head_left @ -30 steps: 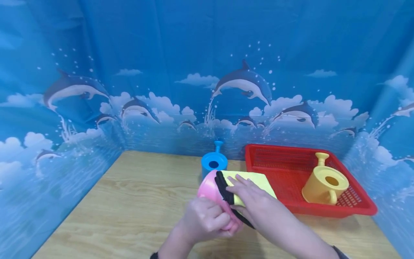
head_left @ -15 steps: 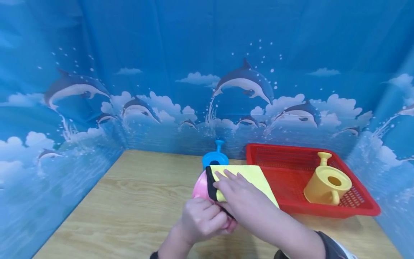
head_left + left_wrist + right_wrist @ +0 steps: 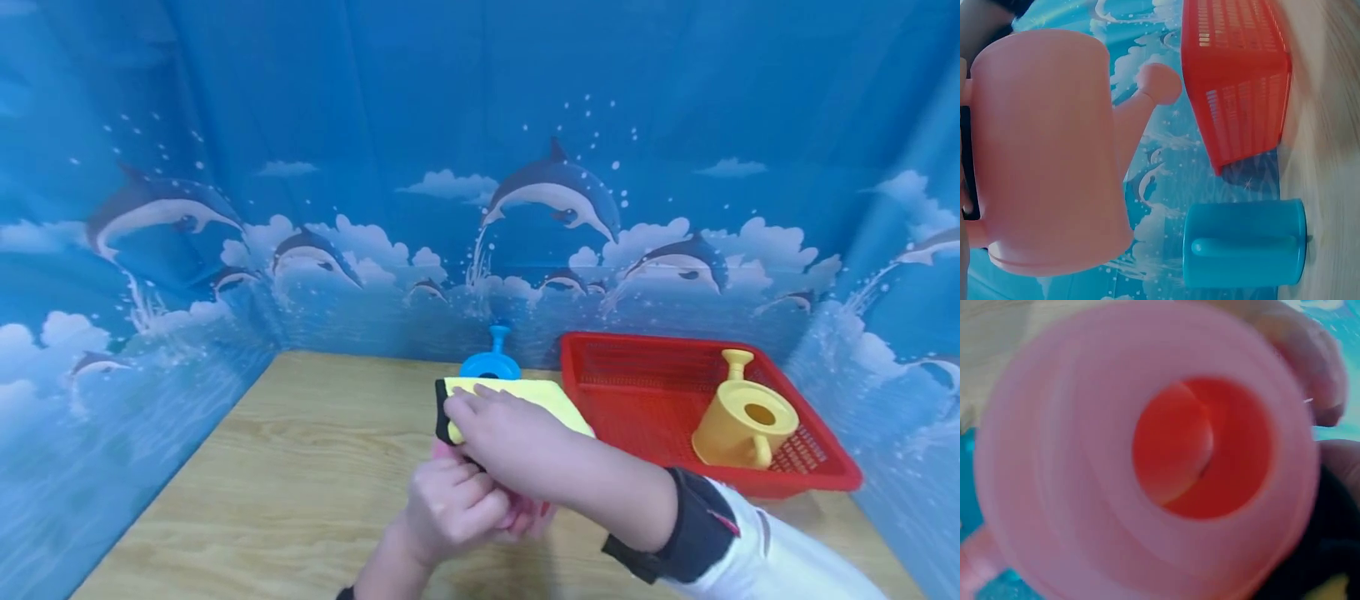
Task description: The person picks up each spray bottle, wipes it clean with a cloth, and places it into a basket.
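Observation:
My left hand [image 3: 452,510] grips the handle of a pink watering can [image 3: 1047,147], held up off the table. The left wrist view shows its side and spout; in the head view my hands and the cloth hide most of it. A yellow cloth [image 3: 536,394] with a black edge lies over the can. My right hand [image 3: 513,435] holds this cloth against it, fingers bent over the cloth and thumb hidden. From the right wrist, the can's round opening [image 3: 1235,450] faces the camera, and black cloth [image 3: 1316,531] lies along its side.
A blue watering can [image 3: 491,365] stands on the wooden table [image 3: 300,467] behind my hands. To the right is a red plastic basket [image 3: 630,417] with a yellow watering can [image 3: 742,425] in it. A dolphin-print curtain [image 3: 375,208] surrounds the table.
My right hand has slid left with the cloth, covering nearly all of the pink can in the head view. More of the right sleeve shows. My left hand keeps its grip.

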The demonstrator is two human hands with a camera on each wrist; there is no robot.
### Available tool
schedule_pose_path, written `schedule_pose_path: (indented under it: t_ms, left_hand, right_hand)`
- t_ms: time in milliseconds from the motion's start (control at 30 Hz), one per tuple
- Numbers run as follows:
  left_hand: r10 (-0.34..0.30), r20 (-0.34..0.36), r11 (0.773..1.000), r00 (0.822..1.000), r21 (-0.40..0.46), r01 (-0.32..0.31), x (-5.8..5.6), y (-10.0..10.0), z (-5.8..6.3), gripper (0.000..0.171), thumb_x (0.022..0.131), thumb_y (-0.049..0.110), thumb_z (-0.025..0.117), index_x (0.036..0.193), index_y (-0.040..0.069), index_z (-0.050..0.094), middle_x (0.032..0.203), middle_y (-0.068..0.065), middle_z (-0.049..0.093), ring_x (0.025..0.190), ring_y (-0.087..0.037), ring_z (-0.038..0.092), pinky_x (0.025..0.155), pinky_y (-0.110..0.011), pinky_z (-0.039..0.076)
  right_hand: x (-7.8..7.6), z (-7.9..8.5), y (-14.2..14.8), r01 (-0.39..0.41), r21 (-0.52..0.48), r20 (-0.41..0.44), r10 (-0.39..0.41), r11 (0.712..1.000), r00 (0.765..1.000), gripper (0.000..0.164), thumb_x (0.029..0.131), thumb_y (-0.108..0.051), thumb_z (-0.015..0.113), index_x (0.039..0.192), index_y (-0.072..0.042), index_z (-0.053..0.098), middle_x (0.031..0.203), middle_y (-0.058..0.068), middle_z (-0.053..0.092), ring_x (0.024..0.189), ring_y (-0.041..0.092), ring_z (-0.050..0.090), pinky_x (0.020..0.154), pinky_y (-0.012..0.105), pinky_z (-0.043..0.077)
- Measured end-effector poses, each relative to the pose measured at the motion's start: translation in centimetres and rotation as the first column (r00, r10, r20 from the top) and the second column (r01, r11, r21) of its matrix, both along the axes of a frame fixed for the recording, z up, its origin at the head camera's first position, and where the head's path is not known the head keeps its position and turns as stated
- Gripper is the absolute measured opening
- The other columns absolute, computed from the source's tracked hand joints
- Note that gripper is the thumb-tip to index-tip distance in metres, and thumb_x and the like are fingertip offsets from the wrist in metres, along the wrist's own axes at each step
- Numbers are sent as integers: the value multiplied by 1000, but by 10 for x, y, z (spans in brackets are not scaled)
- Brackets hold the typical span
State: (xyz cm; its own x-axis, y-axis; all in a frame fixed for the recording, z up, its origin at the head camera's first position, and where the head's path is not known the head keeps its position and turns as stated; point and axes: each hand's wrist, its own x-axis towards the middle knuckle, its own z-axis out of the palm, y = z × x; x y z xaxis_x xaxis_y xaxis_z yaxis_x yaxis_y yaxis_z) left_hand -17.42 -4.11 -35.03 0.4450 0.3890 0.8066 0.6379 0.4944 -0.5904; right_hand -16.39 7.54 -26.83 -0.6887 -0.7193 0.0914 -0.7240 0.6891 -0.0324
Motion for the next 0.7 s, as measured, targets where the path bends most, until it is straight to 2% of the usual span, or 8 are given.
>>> schedule_pose_path:
  t_ms: [100,167,233,333,433,633,700]
  left_hand:
    - [-6,0,1000,1000,-29,6,1,2,-2,31,84,25,59,56,22,47,54,14,51,46,-1,45,47,-14,33]
    - [-7,1,999,1000,-43,8,2,2,-4,32,85,26,59,56,22,46,54,14,50,46,-1,44,47,-16,33]
    - [-11,7,999,1000,-43,11,2,1,-5,33,85,26,59,55,22,45,53,14,50,45,-1,44,47,-16,34]
    - [-9,18,999,1000,-32,9,1,-2,-6,34,85,24,58,55,21,45,53,13,51,46,-1,46,47,-14,35]
    - [1,23,1000,1000,-23,0,-2,-4,-5,32,84,24,58,55,20,45,53,12,50,46,0,45,47,-13,35]
    - [41,51,999,998,8,-42,-6,-13,-2,37,89,23,56,55,20,41,51,13,41,43,0,36,44,-12,28]
    - [56,55,998,997,22,-57,-5,-16,-1,40,91,23,55,55,20,40,50,13,38,42,0,33,43,-11,24]
  right_hand:
    - [-2,0,-7,-41,91,-23,43,995,999,12,94,-22,61,95,-16,51,99,-3,61,104,19,60,87,29,51]
    - [-4,0,-9,-67,122,-21,70,990,997,11,94,-21,60,96,-16,50,99,-2,64,113,21,59,96,32,49]
    - [-5,0,-9,-78,113,20,76,991,997,12,95,-20,60,99,-16,50,104,-1,66,121,23,56,100,34,47]
    - [-6,0,-5,-68,81,63,63,994,996,15,95,-19,59,107,-15,51,123,3,64,134,26,47,106,38,43]
    - [-4,2,2,-48,55,74,44,997,996,22,95,-18,59,115,-14,52,141,7,54,136,27,44,105,41,44]
    - [1,4,20,-24,-19,79,26,1000,997,42,96,-22,60,134,-8,50,134,13,59,131,31,50,96,43,50]
    - [3,6,26,-23,-35,93,26,999,995,45,95,-24,62,135,-7,49,130,13,61,129,31,52,93,43,52]
